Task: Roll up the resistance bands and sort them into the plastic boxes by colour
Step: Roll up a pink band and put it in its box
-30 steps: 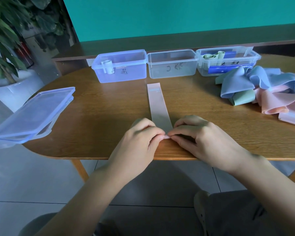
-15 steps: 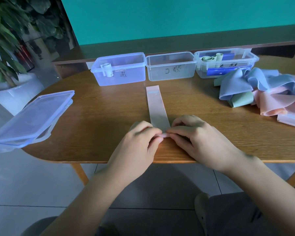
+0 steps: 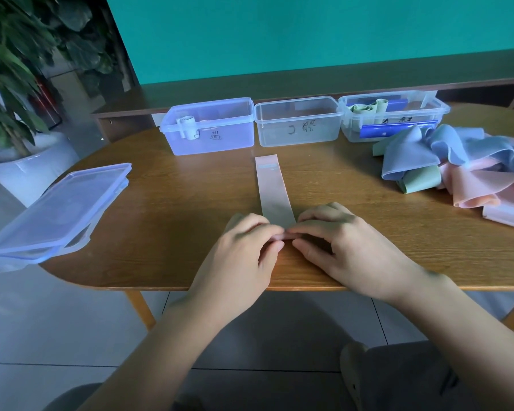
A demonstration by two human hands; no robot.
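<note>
A rounded wooden tabletop point(image 3: 166, 221) fills the middle of the view, with a teal wall behind it and a potted plant point(image 3: 15, 84) in a white pot at the far left. On the tabletop's left end lies a stack of clear plastic lids point(image 3: 57, 212), overhanging the edge; at least two show, though the exact count cannot be told. At the right end sits a loose pile of unrolled resistance bands point(image 3: 463, 176) in blue, green and pink, too tangled to count. Three plastic boxes stand in a row along the far edge: the left box point(image 3: 214, 140), blue-tinted, holds one pale roll against its front wall; the middle box point(image 3: 297, 126) is clear; the right box point(image 3: 398, 120) holds pale green rolls and flat dark blue bands. Each box carries handwritten dark marks on its front, but none can be read. A single pink band point(image 3: 272, 188) lies flat and straight on the tabletop in front of the middle box, running toward the person, with a small pale printed label near its far end that is too small to read. Its near end is rolled into a thin tube pinched from both sides: the left hand point(image 3: 247, 247) and the right hand point(image 3: 341, 247) have their fingers curled round it, fingertips nearly meeting over the roll.
</note>
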